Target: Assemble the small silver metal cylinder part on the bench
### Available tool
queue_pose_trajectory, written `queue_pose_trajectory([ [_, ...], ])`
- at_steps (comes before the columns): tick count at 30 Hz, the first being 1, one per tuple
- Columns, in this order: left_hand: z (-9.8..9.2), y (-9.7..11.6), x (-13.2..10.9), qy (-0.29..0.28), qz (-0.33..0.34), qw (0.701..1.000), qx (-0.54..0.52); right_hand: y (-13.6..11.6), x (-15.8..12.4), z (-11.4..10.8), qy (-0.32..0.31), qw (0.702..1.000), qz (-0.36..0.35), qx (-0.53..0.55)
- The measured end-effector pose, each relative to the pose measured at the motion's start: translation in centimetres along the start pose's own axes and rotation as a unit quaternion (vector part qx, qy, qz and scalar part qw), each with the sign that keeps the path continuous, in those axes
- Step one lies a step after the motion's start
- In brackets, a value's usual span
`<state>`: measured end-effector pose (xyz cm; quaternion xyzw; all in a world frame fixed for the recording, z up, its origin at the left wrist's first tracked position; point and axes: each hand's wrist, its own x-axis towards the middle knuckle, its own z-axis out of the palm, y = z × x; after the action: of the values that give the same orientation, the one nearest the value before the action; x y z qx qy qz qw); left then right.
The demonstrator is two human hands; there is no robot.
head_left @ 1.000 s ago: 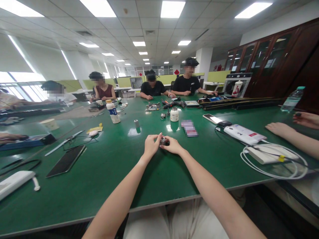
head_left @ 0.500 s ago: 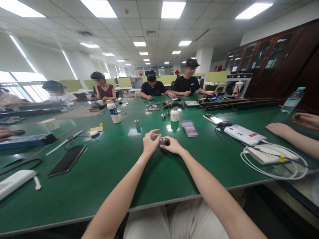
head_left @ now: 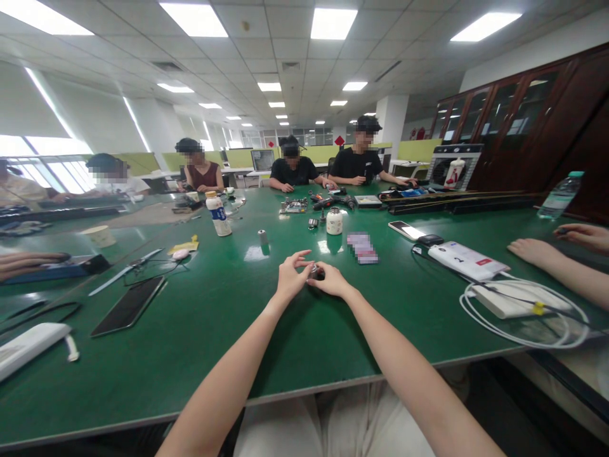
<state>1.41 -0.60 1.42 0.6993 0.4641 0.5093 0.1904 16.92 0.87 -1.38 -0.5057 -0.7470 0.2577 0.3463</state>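
Both my arms reach out over the green table (head_left: 200, 330). My right hand (head_left: 333, 279) is closed round a small dark and silver metal part (head_left: 314, 271) that rests on the table. My left hand (head_left: 291, 277) meets it from the left, thumb and forefinger pinching the top of the same part while the other fingers stand raised. What the part is I cannot make out.
A small silver cylinder (head_left: 262, 237), a white jar (head_left: 333, 220) and a white bottle (head_left: 218, 214) stand beyond my hands. A dark phone (head_left: 127, 306) lies left. Right are a white power bank (head_left: 467, 259), coiled white cables (head_left: 523, 311) and another person's forearm (head_left: 556, 266). Several people sit at the far side.
Half a second ago my left hand's fingers were spread just left of the part; now thumb and forefinger have closed on its top. My right hand has kept its hold.
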Motion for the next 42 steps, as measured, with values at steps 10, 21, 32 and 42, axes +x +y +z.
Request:
queue_pose_trajectory([
  [10, -0.4, 0.8, 0.4, 0.107, 0.011, 0.992, 0.064, -1.2, -0.7, -0.8, 0.014, 0.999, 0.008, -0.037],
  [21, -1.6, -4.2, 0.1, -0.036, -0.089, 0.989, 0.113, -1.3, -0.8, -0.9, 0.017, 0.998, 0.008, -0.062],
  [32, -1.8, -2.5, 0.4, 0.078, -0.092, 0.989, 0.091, -0.9, 0.0, 0.0, -0.006, 0.983, -0.010, 0.184],
  [42, 0.1, 1.2, -0.3, 0.057, 0.006, 0.998, 0.040, -0.8, 0.0, 0.1, -0.013, 0.979, -0.003, 0.203],
])
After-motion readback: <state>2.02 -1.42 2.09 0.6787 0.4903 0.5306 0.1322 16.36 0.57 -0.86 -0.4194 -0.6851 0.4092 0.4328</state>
